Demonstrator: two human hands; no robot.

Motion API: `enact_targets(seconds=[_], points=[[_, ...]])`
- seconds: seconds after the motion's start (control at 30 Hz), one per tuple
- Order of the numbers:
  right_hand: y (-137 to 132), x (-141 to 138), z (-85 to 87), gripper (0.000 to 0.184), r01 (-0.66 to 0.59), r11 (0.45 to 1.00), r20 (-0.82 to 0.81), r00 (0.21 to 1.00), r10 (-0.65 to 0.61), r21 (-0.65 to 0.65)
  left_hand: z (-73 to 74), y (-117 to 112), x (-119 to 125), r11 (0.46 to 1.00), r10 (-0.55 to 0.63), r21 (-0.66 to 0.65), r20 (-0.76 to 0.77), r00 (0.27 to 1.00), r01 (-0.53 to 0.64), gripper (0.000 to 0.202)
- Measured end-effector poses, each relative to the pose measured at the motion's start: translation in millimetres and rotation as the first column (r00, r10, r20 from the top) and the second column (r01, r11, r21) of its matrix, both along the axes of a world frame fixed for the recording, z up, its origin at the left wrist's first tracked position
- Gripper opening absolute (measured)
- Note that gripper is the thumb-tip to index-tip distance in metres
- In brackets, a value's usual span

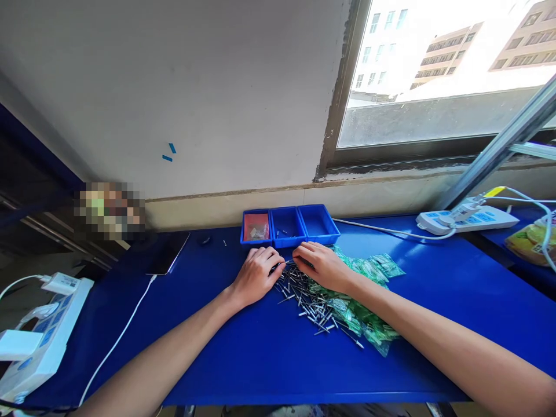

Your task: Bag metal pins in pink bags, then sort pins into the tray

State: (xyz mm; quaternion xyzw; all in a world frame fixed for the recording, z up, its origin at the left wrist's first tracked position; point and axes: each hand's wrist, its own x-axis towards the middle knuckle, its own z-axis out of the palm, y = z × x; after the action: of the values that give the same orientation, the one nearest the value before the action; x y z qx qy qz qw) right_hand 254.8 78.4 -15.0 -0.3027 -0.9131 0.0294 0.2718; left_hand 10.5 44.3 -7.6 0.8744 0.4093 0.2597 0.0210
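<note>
Over a pile of silver blind rivets [316, 313] on the blue table, my two hands come close together. The fingers of my left hand [257, 275] are curled, thumb and fingertips pinched on the end of a thin rivet. My right hand [324, 267] is likewise closed, its fingertips pinched at the rivet's other side. Fingers hide most of that rivet. Small clear bags with green print [386, 265] lie under and beside my right wrist. Just beyond the hands stand three joined blue bins: the left bin [242, 231] has a red-backed packet [256, 227], the middle bin [290, 242] a few rivets.
A phone [169, 255] charges by a white cable at the left. White power strips stand at the left edge [65, 324] and back right [490, 219]. One rivet [225, 242] lies alone near a small dark object [204, 240]. Wall and window border the back.
</note>
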Motion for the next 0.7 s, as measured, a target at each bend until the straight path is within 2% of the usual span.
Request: enact_targets(seconds=[0.7], points=[[-0.6, 0.1, 0.6, 0.019, -0.003, 1.0, 0.019, 1.0, 0.003, -0.021, 1.0, -0.7, 0.3, 1.0, 0.004, -0.013, -0.006, 1.0, -0.004, 0.019]])
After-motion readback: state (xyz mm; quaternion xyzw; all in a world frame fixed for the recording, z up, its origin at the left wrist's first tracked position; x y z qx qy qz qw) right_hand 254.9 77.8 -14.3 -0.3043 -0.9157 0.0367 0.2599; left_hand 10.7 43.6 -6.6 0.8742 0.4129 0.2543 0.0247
